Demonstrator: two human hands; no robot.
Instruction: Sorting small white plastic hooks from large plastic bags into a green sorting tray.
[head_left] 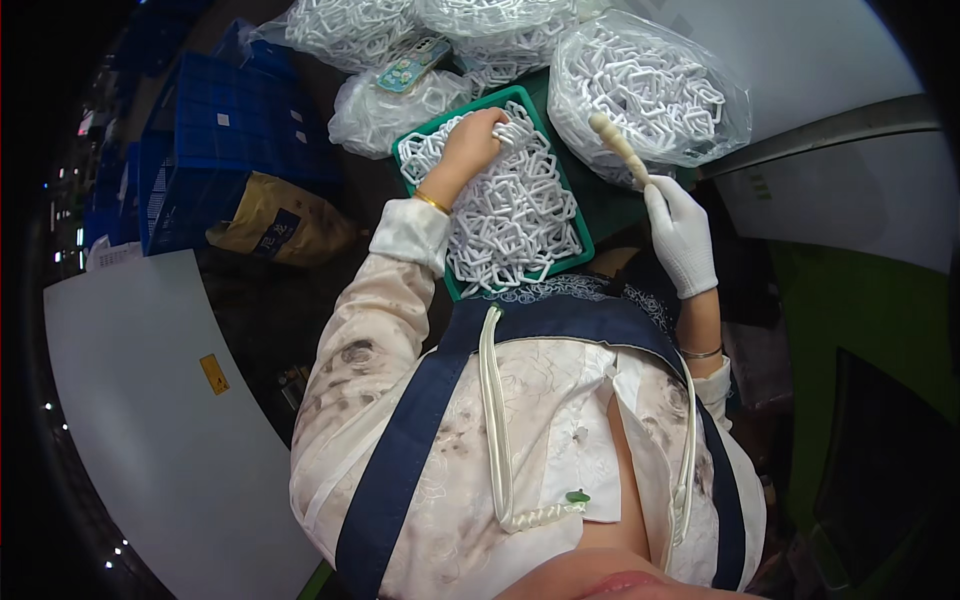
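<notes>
A shallow green tray (pixel 587 240) in front of me is heaped with white angular plastic links (pixel 515 225). My bare left hand (pixel 472 150) is over the far part of the heap, its fingers curled closed around some links; the fingertips are partly hidden. To the right of the tray, my right hand (pixel 682 238) wears a white knitted glove. It is closed around the lower end of a cream-coloured, knobbed stick (pixel 620 148), which points up and to the left, in front of a clear bag (pixel 735 125) full of similar white links.
More clear bags of white links (pixel 350 30) stand beyond the tray, with a patterned phone-shaped item (pixel 413 65) on one. Blue crates (pixel 240 120) and a brown paper sack (pixel 285 220) are at the left. Pale panels flank me, one grey-white panel (pixel 150 400) at the left.
</notes>
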